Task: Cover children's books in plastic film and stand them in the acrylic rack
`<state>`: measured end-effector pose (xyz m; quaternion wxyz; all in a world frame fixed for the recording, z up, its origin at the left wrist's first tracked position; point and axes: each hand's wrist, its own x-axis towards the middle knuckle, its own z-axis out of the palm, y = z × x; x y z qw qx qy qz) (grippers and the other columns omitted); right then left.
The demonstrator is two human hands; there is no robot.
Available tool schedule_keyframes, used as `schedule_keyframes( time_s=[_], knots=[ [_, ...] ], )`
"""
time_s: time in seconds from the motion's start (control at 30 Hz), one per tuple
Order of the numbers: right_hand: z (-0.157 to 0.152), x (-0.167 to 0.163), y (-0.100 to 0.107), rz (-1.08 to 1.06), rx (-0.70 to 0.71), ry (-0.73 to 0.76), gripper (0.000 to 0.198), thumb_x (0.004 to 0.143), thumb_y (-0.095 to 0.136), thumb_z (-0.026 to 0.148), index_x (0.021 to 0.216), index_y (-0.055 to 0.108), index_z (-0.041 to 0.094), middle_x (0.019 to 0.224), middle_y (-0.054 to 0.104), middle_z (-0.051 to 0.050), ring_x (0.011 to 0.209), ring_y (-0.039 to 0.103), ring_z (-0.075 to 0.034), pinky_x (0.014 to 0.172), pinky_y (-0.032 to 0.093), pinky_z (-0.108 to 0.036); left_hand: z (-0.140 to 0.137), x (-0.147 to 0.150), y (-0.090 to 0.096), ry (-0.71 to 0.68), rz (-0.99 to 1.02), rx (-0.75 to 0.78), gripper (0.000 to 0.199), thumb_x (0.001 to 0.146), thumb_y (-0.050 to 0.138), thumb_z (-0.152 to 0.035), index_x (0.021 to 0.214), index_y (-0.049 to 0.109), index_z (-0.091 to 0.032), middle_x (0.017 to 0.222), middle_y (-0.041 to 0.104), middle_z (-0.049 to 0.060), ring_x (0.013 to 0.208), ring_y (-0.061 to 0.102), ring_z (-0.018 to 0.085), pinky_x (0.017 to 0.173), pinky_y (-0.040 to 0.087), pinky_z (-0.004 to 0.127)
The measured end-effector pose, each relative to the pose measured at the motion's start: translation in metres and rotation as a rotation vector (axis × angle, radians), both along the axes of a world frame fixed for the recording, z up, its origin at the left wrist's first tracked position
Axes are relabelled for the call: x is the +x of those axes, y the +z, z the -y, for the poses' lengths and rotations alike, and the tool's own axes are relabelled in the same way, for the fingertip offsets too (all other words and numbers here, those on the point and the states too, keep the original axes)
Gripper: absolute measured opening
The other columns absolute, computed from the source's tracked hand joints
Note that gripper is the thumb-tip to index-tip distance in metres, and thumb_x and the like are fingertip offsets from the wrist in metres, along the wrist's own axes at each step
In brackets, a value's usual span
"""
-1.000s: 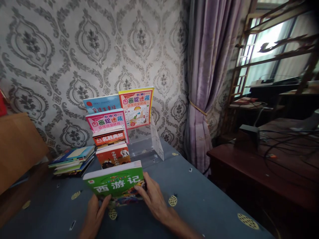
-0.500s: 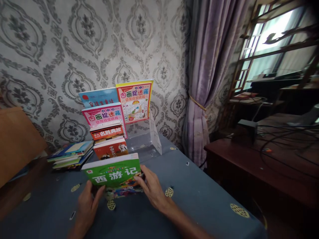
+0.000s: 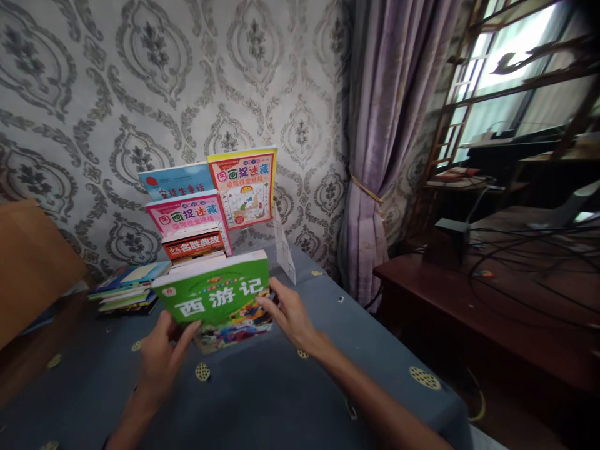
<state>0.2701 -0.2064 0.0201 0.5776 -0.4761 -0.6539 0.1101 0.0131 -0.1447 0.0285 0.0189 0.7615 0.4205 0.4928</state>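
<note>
A green-covered book (image 3: 225, 303) with large white characters is held up in front of me, tilted slightly, its pale page edges on top. My left hand (image 3: 162, 353) grips its lower left side, thumb on the cover. On the right edge, my right hand (image 3: 290, 315) closes with thumb on the front and fingers behind. Just behind the book stands a clear stepped rack (image 3: 284, 250). Upright in it are an orange-red book (image 3: 194, 245), a pink book (image 3: 187, 212), a blue book (image 3: 175, 181) and a yellow-edged red book (image 3: 244, 190). The rack's lower front is hidden.
A stack of several books (image 3: 129, 287) lies left of the rack, near a brown cardboard box (image 3: 37, 262). The blue tablecloth (image 3: 244, 400) has pineapple prints. Patterned wallpaper and a purple curtain (image 3: 370, 156) stand behind. A dark red desk (image 3: 492, 312) with cables is at right.
Both hands have raised the green book and brought it closer to the rack, now covering the brown-red book in the front row. The view has shifted slightly right.
</note>
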Motion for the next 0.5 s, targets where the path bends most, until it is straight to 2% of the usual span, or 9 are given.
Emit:
schedule_keyframes(
  time_s=[0.17, 0.3, 0.4, 0.5],
  knots=[
    [0.004, 0.027, 0.03, -0.035, -0.009, 0.028, 0.023, 0.095, 0.053, 0.045, 0.097, 0.058, 0.023, 0.083, 0.061, -0.001, 0.076, 0.059, -0.018, 0.071, 0.048, -0.03, 0.007, 0.025, 0.044, -0.061, -0.014, -0.029, 0.036, 0.082, 0.06, -0.059, 0.087, 0.05, -0.024, 0.074, 0.072, -0.001, 0.062, 0.068, 0.019, 0.058, 0.052, 0.028],
    [0.008, 0.044, 0.052, 0.004, 0.014, -0.002, 0.026, 0.095, 0.054, 0.047, 0.104, 0.06, 0.023, 0.086, 0.063, -0.002, 0.081, 0.06, -0.019, 0.073, 0.05, -0.031, 0.005, 0.04, 0.069, -0.213, 0.008, -0.083, 0.032, 0.083, 0.063, -0.051, 0.093, 0.049, -0.024, 0.089, 0.075, 0.002, 0.073, 0.072, 0.022, 0.067, 0.058, 0.033],
    [0.012, 0.05, 0.058, 0.04, 0.027, -0.04, 0.028, 0.095, 0.053, 0.047, 0.109, 0.06, 0.023, 0.085, 0.064, -0.002, 0.082, 0.06, -0.019, 0.073, 0.05, -0.031, 0.006, 0.047, 0.074, -0.298, 0.032, -0.097, 0.029, 0.084, 0.064, -0.046, 0.094, 0.048, -0.024, 0.097, 0.075, 0.004, 0.088, 0.074, 0.023, 0.075, 0.059, 0.035],
    [0.021, 0.053, 0.046, 0.097, 0.0, -0.073, 0.027, 0.097, 0.05, 0.045, 0.109, 0.059, 0.022, 0.085, 0.065, -0.003, 0.079, 0.061, -0.019, 0.069, 0.049, -0.03, 0.013, 0.049, 0.059, -0.294, 0.017, -0.16, 0.029, 0.085, 0.063, -0.046, 0.095, 0.048, -0.024, 0.089, 0.074, 0.003, 0.079, 0.073, 0.022, 0.068, 0.058, 0.033]
  ],
)
